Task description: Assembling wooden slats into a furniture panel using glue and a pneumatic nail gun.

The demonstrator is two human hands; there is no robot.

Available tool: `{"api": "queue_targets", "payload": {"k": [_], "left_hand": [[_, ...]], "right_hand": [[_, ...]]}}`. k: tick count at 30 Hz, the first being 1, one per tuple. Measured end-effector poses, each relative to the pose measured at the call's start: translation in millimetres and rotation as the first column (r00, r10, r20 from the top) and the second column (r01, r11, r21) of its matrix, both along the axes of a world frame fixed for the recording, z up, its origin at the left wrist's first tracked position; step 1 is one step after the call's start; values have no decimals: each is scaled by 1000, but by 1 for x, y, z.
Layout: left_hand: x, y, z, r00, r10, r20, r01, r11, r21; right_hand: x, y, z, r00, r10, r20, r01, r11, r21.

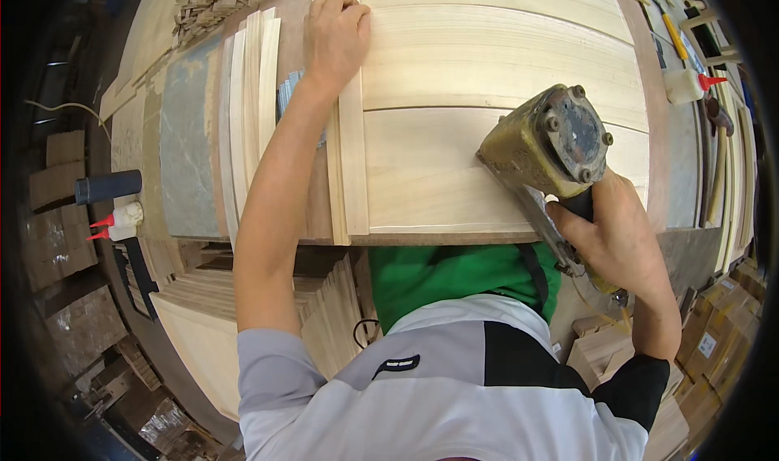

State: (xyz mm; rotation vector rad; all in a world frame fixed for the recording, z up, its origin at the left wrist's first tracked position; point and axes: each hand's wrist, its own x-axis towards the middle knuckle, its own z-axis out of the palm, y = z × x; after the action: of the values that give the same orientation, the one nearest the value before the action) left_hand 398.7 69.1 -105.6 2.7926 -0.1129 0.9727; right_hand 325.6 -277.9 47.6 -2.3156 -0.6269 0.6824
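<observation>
My right hand (621, 230) is wrapped round the handle of a yellowish, worn air nail gun (527, 148). Its magazine slants down toward my body, over the near right part of a pale panel of wide wooden boards (487, 63). Along the panel's left edge runs a narrow wooden strip (354, 161), with another strip beside it. At the far end of the strip, my left hand (337, 43) presses down with its fingers curled over it. Where the gun's nose meets the wood is hidden.
Loose strips (251, 96) lie left of my forearm, with a pile of small wood pieces (215, 6) beyond. A white glue bottle with a red tip (686, 86) is at the right; more bottles (122, 220) are at the left. Stacked boards (203, 307) stand below the table edge.
</observation>
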Motion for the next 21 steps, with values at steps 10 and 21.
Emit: {"api": "queue_targets", "payload": {"k": [10, 21], "left_hand": [[3, 3, 1, 1000, -13, -6, 12, 1000, -18], [3, 5, 0, 1000, -26, -17, 25, 999, -25]], "right_hand": [[-2, 2, 3, 1000, -4, -3, 4, 1000, -31], [-5, 6, 5, 999, -38, -22, 37, 997, -69]]}}
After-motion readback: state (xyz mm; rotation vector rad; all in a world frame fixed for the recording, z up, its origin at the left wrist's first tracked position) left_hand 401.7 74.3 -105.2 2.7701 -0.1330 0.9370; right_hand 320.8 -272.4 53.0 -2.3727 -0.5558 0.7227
